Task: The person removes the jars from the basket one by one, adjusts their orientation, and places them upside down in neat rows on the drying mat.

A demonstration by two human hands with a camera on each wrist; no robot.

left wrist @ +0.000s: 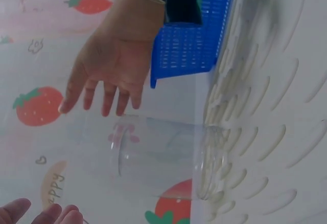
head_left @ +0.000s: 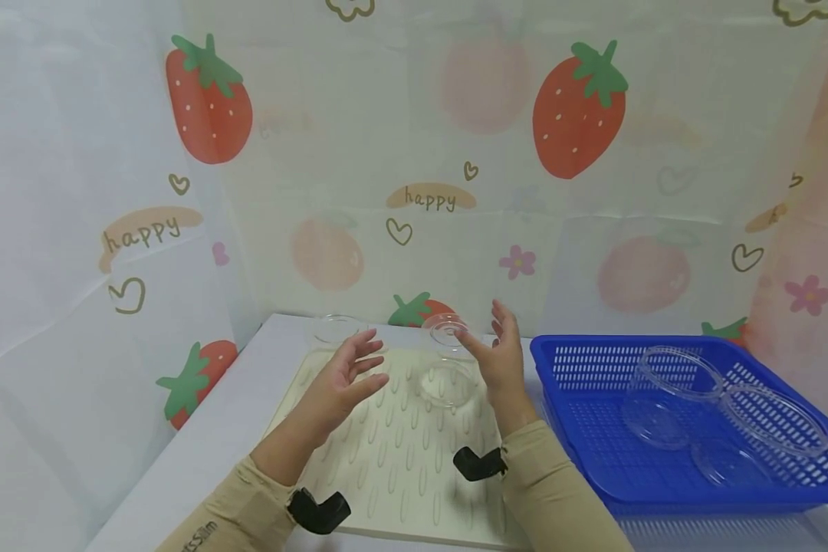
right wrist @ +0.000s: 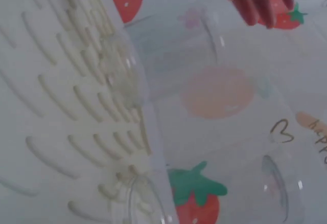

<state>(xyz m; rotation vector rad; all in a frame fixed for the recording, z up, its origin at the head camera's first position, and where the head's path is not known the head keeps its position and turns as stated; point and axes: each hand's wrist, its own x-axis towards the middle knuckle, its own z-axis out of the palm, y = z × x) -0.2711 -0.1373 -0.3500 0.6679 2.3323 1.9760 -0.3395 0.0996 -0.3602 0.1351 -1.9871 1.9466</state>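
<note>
My left hand (head_left: 348, 373) is held over the left part of a cream ribbed mat (head_left: 393, 491), fingers spread, holding nothing. Behind it a clear plastic tub (head_left: 334, 328) stands near the mat's far left corner, partly hidden by the hand. Another clear tub (head_left: 445, 383) stands upright toward the far right of the mat. Close beside its rim is my right hand (head_left: 500, 356), fingers extended and nothing gripped; whether the thumb touches the tub is unclear. The left wrist view shows this right hand (left wrist: 115, 65) and tub (left wrist: 158, 157). Left fingers (right wrist: 255, 1) show in the right wrist view.
To the right of the mat stands a blue slotted basket (head_left: 579, 429). Inside it are a clear tub (head_left: 672, 406) and another clear round container (head_left: 776, 422). A white cloth with strawberry prints (head_left: 579, 111) hangs behind and at the sides of the white table.
</note>
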